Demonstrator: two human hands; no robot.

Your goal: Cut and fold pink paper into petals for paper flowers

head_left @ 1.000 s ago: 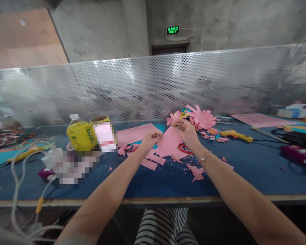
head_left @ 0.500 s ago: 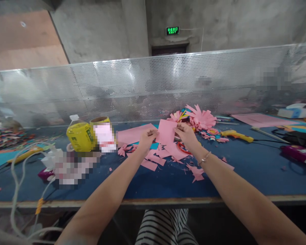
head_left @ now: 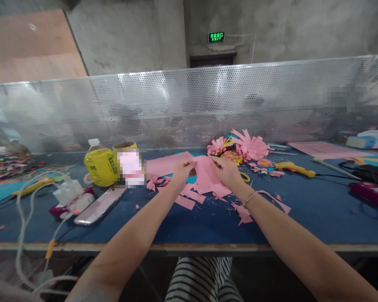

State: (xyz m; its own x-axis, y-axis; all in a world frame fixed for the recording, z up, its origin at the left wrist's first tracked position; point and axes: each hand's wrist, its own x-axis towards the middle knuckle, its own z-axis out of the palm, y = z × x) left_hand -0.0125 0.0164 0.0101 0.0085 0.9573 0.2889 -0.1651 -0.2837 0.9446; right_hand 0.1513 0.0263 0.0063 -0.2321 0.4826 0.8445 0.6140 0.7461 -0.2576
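Note:
A piece of pink paper is held up between my hands over the table, its top edge curved. At its left edge my left hand pinches it between thumb and fingertips. My right hand is closed on its right side, the fingertips partly hidden. Pink paper scraps and strips lie below and around my hands. Just behind and to the right are pink fringed paper flowers. Part of a yellow scissors-like handle shows beside my right hand.
Left of my hands stand a yellow-labelled bottle and a yellow roll with a phone leaning on it. Another phone lies near white cables. A yellow glue gun lies to the right. A perforated metal screen borders the table behind.
The pink paper was flat and upright; now it bends over at the top. My right hand has turned and come slightly lower, while my left hand stays nearly in place.

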